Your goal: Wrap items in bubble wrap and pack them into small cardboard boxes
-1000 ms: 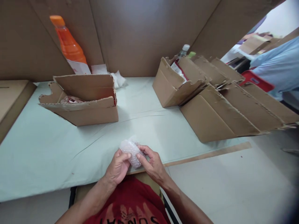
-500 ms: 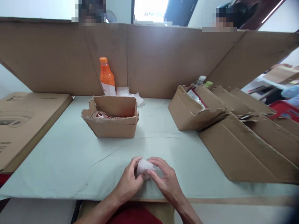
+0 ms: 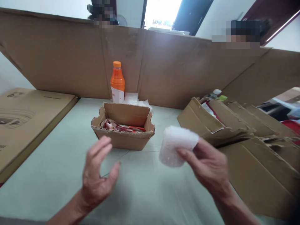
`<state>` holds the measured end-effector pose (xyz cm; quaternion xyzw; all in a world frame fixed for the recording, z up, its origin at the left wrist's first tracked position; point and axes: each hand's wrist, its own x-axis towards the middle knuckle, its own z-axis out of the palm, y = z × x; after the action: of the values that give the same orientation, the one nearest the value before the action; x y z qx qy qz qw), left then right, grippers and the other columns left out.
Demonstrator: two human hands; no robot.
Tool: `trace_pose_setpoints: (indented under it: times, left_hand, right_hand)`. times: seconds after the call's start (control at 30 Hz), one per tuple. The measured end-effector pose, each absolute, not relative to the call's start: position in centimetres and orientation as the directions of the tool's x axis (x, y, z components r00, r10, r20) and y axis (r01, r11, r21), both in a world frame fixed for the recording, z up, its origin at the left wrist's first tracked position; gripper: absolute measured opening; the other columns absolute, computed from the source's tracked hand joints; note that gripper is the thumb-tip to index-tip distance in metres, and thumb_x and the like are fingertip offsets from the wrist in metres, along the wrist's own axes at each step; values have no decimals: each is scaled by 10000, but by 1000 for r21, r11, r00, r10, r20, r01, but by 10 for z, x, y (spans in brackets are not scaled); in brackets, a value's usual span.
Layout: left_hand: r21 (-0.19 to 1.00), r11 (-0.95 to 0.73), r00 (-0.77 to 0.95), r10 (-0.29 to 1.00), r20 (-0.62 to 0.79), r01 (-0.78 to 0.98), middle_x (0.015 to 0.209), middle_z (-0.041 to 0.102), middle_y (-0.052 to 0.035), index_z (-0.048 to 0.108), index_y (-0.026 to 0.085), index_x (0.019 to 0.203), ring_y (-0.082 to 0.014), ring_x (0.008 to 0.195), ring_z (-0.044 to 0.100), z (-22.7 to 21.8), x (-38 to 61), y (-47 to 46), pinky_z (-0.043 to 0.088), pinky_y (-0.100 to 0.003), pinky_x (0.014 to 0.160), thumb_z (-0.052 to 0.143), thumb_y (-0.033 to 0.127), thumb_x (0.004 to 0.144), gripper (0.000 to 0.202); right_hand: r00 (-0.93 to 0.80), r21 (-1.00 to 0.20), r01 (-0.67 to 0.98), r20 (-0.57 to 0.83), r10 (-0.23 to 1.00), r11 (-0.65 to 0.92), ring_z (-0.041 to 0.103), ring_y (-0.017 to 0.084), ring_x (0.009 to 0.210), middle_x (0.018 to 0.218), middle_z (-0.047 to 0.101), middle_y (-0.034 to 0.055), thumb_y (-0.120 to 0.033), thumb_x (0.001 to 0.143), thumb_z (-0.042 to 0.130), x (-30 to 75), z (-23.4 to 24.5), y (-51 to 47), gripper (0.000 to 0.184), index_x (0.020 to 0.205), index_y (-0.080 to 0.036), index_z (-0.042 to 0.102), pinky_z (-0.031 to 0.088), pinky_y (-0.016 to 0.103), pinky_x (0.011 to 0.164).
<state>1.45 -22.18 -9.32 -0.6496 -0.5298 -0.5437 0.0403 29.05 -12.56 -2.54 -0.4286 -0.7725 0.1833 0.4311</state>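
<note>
My right hand (image 3: 208, 162) grips a roll of white bubble wrap (image 3: 175, 147), thumb on the near side, raised over the table. Whether anything is wrapped inside it is hidden. To the left, my left hand (image 3: 98, 172) is empty, its fingers apart from the thumb. Just beyond it stands an open cardboard box (image 3: 126, 140), with red-and-clear packets (image 3: 124, 127) lying inside. The left fingertips appear in front of the box's near left corner; I cannot tell whether they touch it.
An orange bottle (image 3: 117, 82) stands at the back beside white sheets (image 3: 131, 98), before a tall cardboard screen (image 3: 178, 68). Several open boxes (image 3: 257, 175) crowd the right side. A flat carton (image 3: 35, 115) lies at left. Two people's blurred heads show beyond the screen.
Both hands were together on the white roll near the table's front edge. Now the left has let go and moved left and forward; the right has lifted the roll forward and right.
</note>
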Motion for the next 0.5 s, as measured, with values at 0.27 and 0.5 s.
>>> trace_pose_setpoints:
  times: [0.27,0.5]
  left_hand:
    - [254,-390,-6,537,844,885,1051,708,-91,429,192,1472,-274,1128,621,-84,-39,-168,472,-533,1060,653,14,798,732]
    - [196,-483,83,496,864,853,952,725,-87,486,127,1404,-237,959,648,-90,-44,-168,496,-505,999,644,-53,763,684]
  right_hand:
    - [-851,147,526,93,517,838,700,213,720,808,754,65,-160,858,659,130,26,-17,57,880,-164,711,490,292,641]
    - [-811,247,435,-312,496,866,743,273,953,928,784,162,-143,887,617,76,-23,-3,151,918,-129,764,529,326,769]
